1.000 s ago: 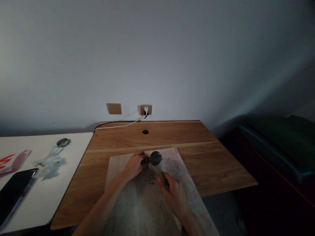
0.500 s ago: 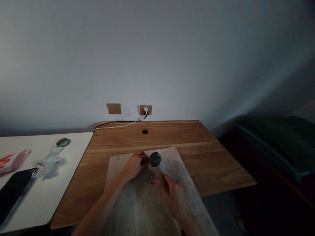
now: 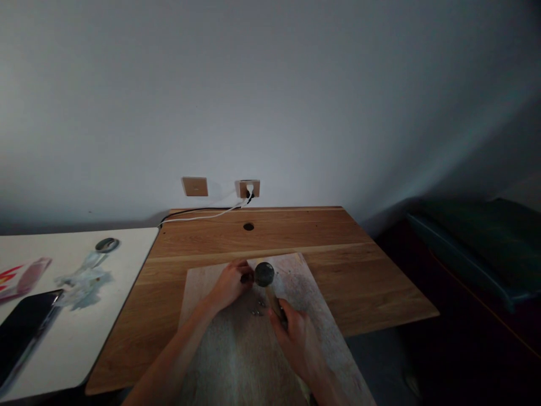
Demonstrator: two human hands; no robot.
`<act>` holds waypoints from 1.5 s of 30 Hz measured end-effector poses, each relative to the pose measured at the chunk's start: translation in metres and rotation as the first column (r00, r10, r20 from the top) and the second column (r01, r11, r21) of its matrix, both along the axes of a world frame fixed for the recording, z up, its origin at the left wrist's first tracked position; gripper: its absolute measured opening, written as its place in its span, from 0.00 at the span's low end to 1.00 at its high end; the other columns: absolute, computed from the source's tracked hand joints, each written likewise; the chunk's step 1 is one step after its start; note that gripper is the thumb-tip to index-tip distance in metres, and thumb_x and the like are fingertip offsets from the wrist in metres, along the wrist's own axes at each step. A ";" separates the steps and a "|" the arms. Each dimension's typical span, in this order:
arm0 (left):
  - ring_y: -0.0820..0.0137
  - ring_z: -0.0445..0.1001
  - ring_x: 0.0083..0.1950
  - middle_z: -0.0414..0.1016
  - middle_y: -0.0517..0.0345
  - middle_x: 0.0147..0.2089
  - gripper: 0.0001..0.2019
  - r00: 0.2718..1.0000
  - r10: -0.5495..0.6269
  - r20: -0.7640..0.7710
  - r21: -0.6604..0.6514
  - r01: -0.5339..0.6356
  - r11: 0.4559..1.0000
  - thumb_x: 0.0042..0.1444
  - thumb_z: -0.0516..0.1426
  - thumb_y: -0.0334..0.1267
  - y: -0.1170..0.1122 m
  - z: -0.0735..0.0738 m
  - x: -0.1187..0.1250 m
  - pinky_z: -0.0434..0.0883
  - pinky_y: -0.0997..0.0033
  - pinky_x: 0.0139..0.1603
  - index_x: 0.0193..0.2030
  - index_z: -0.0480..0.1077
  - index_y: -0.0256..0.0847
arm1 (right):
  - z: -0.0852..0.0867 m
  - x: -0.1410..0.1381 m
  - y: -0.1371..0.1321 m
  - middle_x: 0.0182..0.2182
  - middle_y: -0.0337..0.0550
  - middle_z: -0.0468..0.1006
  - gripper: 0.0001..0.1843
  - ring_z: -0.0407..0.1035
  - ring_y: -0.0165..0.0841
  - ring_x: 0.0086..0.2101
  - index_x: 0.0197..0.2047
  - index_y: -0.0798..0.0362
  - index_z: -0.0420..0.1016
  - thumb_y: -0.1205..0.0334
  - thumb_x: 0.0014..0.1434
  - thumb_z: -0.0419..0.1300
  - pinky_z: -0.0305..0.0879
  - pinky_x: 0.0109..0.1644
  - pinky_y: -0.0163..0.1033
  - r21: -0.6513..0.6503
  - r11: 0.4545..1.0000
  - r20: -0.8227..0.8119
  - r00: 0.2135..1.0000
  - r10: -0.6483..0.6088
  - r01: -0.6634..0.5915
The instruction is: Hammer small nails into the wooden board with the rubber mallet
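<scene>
My right hand (image 3: 298, 338) is wrapped round the handle of a hammer (image 3: 264, 274), whose dark round head is up near the far edge of a worn board (image 3: 236, 361). Close to the hammer head, the fingers of my left hand (image 3: 231, 283) are pinched together over the board; whatever lies between them is too small and dark to make out. Several small shiny metal pieces (image 3: 257, 311) lie on the board between my two hands.
Beneath the board is a wooden table (image 3: 380, 287). A white table (image 3: 97, 332) at left carries a black phone (image 3: 27, 324), crumpled plastic (image 3: 87, 282), a tape roll (image 3: 107, 245) and a red-and-white packet (image 3: 23, 277). Cables (image 3: 207, 216) run to a wall socket (image 3: 249, 189).
The hammer head has shifted very slightly left with my right hand. My left hand keeps its pinch by the hammer head; the view itself has moved a little.
</scene>
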State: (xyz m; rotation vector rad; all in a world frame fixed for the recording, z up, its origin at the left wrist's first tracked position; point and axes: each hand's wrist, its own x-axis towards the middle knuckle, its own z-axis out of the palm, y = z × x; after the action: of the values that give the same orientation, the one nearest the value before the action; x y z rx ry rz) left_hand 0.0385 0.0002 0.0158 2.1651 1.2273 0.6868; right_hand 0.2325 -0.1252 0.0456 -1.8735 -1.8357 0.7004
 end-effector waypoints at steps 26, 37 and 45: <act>0.61 0.78 0.46 0.79 0.52 0.42 0.09 0.998 0.031 -0.058 0.018 -0.030 0.999 0.50 0.62 0.27 0.000 0.002 0.001 0.73 0.64 0.50 0.38 0.79 0.39 | -0.036 0.029 -0.025 0.23 0.45 0.80 0.24 0.73 0.38 0.23 0.43 0.51 0.79 0.44 0.70 0.48 0.61 0.27 0.40 0.060 0.991 -0.075 0.990 -0.119 0.123; 0.65 0.75 0.45 0.75 0.57 0.40 0.06 0.968 -0.135 -0.211 0.144 0.168 0.975 0.57 0.60 0.28 -0.030 0.020 -0.006 0.71 0.66 0.51 0.37 0.76 0.44 | -0.038 0.028 -0.025 0.23 0.47 0.80 0.23 0.76 0.40 0.25 0.43 0.52 0.79 0.45 0.70 0.49 0.60 0.28 0.39 0.140 0.982 -0.100 0.989 -0.112 0.125; 0.59 0.76 0.50 0.78 0.55 0.42 0.05 0.815 -0.240 -0.527 0.109 0.345 0.932 0.60 0.61 0.30 -0.042 0.041 0.006 0.69 0.57 0.57 0.38 0.77 0.43 | -0.032 0.029 -0.024 0.22 0.42 0.79 0.18 0.76 0.35 0.23 0.40 0.51 0.76 0.52 0.71 0.49 0.55 0.27 0.36 0.063 0.995 -0.078 0.994 -0.076 0.081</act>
State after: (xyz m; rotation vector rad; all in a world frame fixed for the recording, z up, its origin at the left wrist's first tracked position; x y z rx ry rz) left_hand 0.0443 -0.0417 0.0566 2.7440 1.0488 0.1013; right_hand 0.2617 -0.1494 0.0133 -1.8405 -1.7079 0.6664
